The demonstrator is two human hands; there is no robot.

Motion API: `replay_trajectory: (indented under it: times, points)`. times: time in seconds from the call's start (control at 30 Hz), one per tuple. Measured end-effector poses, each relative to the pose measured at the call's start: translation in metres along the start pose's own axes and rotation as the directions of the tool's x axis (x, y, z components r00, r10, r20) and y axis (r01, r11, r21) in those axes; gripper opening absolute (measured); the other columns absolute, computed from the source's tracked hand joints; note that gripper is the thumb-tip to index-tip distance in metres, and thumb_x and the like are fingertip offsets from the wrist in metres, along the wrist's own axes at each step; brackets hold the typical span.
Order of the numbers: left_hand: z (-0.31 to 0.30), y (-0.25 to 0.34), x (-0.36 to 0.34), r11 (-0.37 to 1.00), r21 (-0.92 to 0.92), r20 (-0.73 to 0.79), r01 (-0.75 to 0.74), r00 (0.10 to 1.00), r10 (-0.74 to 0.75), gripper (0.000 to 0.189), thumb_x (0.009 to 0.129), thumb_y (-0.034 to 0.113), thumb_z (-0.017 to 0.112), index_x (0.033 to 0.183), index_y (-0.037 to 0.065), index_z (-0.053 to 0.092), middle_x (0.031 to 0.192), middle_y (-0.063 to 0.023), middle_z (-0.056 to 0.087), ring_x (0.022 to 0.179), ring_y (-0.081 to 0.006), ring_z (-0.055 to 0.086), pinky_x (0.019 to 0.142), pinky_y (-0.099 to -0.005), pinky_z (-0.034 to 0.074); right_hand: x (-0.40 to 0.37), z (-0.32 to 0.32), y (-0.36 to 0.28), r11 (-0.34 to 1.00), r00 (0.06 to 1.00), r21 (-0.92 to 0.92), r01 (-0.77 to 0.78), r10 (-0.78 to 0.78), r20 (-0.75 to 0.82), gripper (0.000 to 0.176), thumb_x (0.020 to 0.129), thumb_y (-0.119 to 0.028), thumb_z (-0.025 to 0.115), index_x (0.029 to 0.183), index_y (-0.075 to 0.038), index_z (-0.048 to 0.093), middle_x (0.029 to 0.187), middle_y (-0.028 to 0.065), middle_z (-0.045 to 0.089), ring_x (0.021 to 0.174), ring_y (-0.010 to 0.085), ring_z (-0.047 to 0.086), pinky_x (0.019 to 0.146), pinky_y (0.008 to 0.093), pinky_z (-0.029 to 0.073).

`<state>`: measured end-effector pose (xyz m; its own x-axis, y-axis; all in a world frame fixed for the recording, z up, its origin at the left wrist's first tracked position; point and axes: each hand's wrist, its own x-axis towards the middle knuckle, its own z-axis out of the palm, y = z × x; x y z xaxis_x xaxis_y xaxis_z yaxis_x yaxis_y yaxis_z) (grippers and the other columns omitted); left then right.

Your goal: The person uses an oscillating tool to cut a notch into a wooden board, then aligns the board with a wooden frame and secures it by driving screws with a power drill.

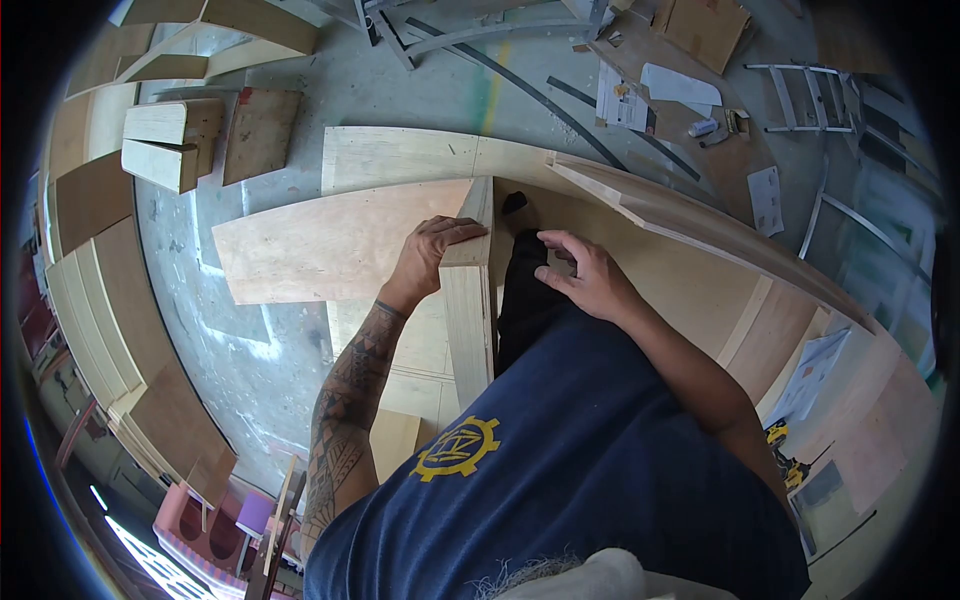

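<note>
Running directly beneath the left hand (432,250), the narrow wooden frame (467,310)

A workshop's grey, scuffed floor (195,320) spread around the scene, glossy with pale patches of reflected light on the left and crossed near the top by a yellow-green stripe (491,110). Long dark strips (560,110) lay there, close to a grey metal frame (405,42). At the upper right, a brown sheet (735,165) carried scattered papers and a cardboard box (703,32), with an aluminium ladder (818,98) just beside it. Plywood panels (95,305) lined the left side, near boxy wooden units (160,130). At the lower left stood a pink piece with rounded openings (180,525), beside bright white light (155,562).
</note>
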<state>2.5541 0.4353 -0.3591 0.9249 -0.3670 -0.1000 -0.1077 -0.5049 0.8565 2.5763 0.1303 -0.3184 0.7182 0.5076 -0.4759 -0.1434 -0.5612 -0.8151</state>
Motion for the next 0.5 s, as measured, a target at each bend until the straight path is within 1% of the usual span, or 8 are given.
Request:
replay_trajectory:
  times: [0.1, 0.17, 0.27, 0.33, 0.4, 0.43, 0.47, 0.5]
  points:
    - [0.000, 0.002, 0.000, 1.000, 0.002, -0.001, -0.001, 1.000, 0.001, 0.048, 0.073, 0.022, 0.084, 0.118, 0.010, 0.075, 0.117, -0.0122, 0.076, 0.106, -0.0337, 0.071, 0.097, -0.0425, 0.054, -0.006, 0.002, 0.007, 0.999, 0.999, 0.023, -0.042, 0.042, 0.016, 0.061, 0.096, -0.042, 0.074, 0.142, -0.007, 0.056, 0.128, 0.0230, 0.069, 0.119, 0.0382, 0.069, 0.099, 0.0464, 0.055]
    - [0.001, 0.003, 0.001, 1.000, 0.008, 0.009, -0.006, 1.000, 0.006, 0.047, 0.073, 0.023, 0.083, 0.118, 0.009, 0.075, 0.117, -0.0127, 0.076, 0.106, -0.0341, 0.071, 0.096, -0.0424, 0.055, -0.010, 0.000, 0.012, 0.999, 0.999, 0.014, -0.032, 0.032, 0.016, 0.062, 0.096, -0.043, 0.074, 0.143, -0.007, 0.055, 0.128, 0.0232, 0.069, 0.120, 0.0385, 0.068, 0.099, 0.0468, 0.055]
    - [0.003, 0.005, 0.001, 0.999, 0.021, 0.014, 0.031, 0.999, -0.032, 0.048, 0.074, 0.023, 0.083, 0.118, 0.007, 0.075, 0.116, -0.0130, 0.076, 0.106, -0.0347, 0.071, 0.097, -0.0412, 0.055, -0.021, -0.003, 0.023, 1.000, 1.000, 0.002, -0.024, 0.024, 0.000, 0.062, 0.095, -0.043, 0.074, 0.143, -0.008, 0.055, 0.129, 0.0232, 0.069, 0.121, 0.0389, 0.068, 0.100, 0.0472, 0.055]
    - [0.001, 0.007, 0.000, 0.999, -0.010, 0.019, 0.045, 0.999, -0.045, 0.042, 0.079, 0.021, 0.080, 0.117, 0.005, 0.074, 0.117, -0.0142, 0.075, 0.109, -0.0361, 0.070, 0.099, -0.0408, 0.054, -0.027, -0.004, 0.029, 1.000, 0.999, 0.005, -0.022, 0.023, -0.034, 0.062, 0.095, -0.043, 0.075, 0.142, -0.007, 0.056, 0.128, 0.0231, 0.070, 0.120, 0.0390, 0.068, 0.100, 0.0470, 0.055]
    - [0.006, -0.002, -0.005, 0.990, -0.087, 0.004, 0.107, 0.994, -0.107, 0.037, 0.085, 0.016, 0.074, 0.119, 0.002, 0.072, 0.122, -0.0171, 0.073, 0.112, -0.0368, 0.069, 0.101, -0.0407, 0.053, -0.034, -0.008, 0.038, 0.998, 0.998, 0.058, -0.015, 0.019, -0.065, 0.061, 0.094, -0.042, 0.076, 0.140, -0.007, 0.058, 0.128, 0.0235, 0.069, 0.119, 0.0387, 0.068, 0.100, 0.0466, 0.054]
    - [0.008, -0.003, -0.008, 0.971, -0.139, 0.012, 0.194, 0.981, -0.194, 0.036, 0.090, 0.013, 0.068, 0.122, -0.002, 0.070, 0.128, -0.0204, 0.070, 0.118, -0.0350, 0.067, 0.103, -0.0393, 0.052, -0.038, -0.011, 0.040, 0.995, 0.997, 0.094, -0.016, 0.023, -0.079, 0.062, 0.092, -0.042, 0.078, 0.140, -0.006, 0.059, 0.127, 0.0236, 0.070, 0.118, 0.0386, 0.069, 0.099, 0.0463, 0.054]
    - [0.008, -0.011, -0.012, 0.956, -0.153, 0.010, 0.250, 0.968, -0.251, 0.038, 0.094, 0.013, 0.064, 0.128, -0.003, 0.069, 0.135, -0.0204, 0.066, 0.123, -0.0318, 0.065, 0.105, -0.0375, 0.051, -0.043, -0.012, 0.042, 0.992, 0.993, 0.126, -0.029, 0.044, -0.114, 0.063, 0.091, -0.043, 0.079, 0.139, -0.006, 0.060, 0.126, 0.0237, 0.070, 0.117, 0.0384, 0.069, 0.099, 0.0460, 0.055]
    - [0.012, -0.031, -0.023, 0.922, -0.215, -0.001, 0.322, 0.944, -0.330, 0.041, 0.100, 0.013, 0.060, 0.136, -0.004, 0.064, 0.141, -0.0196, 0.062, 0.128, -0.0298, 0.062, 0.107, -0.0371, 0.050, -0.047, -0.013, 0.049, 0.987, 0.989, 0.163, -0.014, 0.038, -0.144, 0.066, 0.089, -0.044, 0.080, 0.139, -0.005, 0.060, 0.123, 0.0232, 0.071, 0.116, 0.0379, 0.069, 0.098, 0.0459, 0.055]
